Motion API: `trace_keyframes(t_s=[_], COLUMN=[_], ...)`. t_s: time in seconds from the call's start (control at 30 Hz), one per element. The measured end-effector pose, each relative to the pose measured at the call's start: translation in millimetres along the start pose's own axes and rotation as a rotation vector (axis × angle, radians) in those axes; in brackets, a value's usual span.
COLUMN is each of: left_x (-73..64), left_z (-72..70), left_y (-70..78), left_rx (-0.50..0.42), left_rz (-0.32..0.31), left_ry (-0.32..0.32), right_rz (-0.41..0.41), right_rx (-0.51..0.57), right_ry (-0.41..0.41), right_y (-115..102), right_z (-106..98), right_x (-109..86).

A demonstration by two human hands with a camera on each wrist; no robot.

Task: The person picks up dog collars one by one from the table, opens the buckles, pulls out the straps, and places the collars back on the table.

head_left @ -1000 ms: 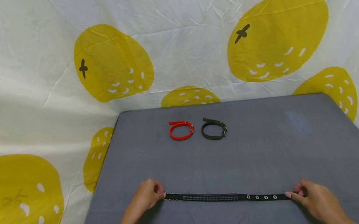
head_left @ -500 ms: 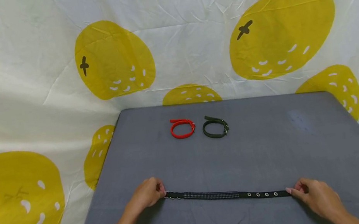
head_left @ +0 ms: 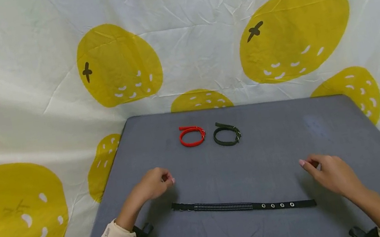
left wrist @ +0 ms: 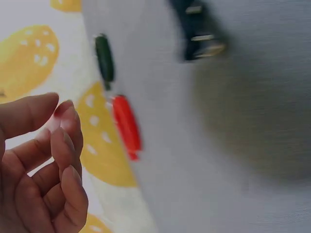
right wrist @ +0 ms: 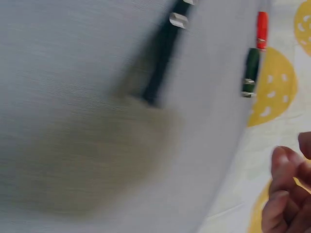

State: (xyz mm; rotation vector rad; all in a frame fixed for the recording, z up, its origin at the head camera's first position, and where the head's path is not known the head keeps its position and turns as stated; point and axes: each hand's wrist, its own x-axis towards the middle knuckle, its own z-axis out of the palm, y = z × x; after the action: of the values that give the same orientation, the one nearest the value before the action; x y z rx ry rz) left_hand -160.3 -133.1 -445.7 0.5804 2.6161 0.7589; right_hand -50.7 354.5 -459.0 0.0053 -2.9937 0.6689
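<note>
Left hand [head_left: 153, 183] and right hand [head_left: 333, 173], loosely curled, empty, have released the flat black strap [head_left: 222, 207]. Metal eyelets [head_left: 272, 205] stud it.

Left hand [left wrist: 43, 179]: fingers loosely curled. Black strap [left wrist: 189, 24]: end shows metal fittings, blurred, lies on grey surface [left wrist: 243, 208]. Red band [left wrist: 126, 124], dark green band [left wrist: 104, 60]: near surface edge. Yellow-patterned white fabric [left wrist: 29, 53]: alongside.
</note>
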Motion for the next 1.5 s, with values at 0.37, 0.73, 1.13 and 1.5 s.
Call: trace_keyframes(t_s=[0.37, 0.73, 1.13, 1.5], left_x=[92.1, 191.3, 245.2, 258.4], left_z=[-17.9, 19.5, 54.0, 69.4], left_y=[80.6, 109.8, 115.9, 104.9], left_rx=[0.023, 0.191, 0.402, 0.541], left_rz=[0.169, 0.149, 0.143, 0.137], left_ry=[-0.038, -0.038, -0.149, -0.141], right_rz=[-0.039, 0.098, 0.075, 0.044], right_rx=[0.013, -0.100, -0.186, -0.171], right_ry=[-0.170, -0.209, -0.090, -0.108], right_y=[-49, -82, -78, -67], right_z=[13, 68, 111, 127], right_x=[104.2, 185.8, 213.1, 217.0])
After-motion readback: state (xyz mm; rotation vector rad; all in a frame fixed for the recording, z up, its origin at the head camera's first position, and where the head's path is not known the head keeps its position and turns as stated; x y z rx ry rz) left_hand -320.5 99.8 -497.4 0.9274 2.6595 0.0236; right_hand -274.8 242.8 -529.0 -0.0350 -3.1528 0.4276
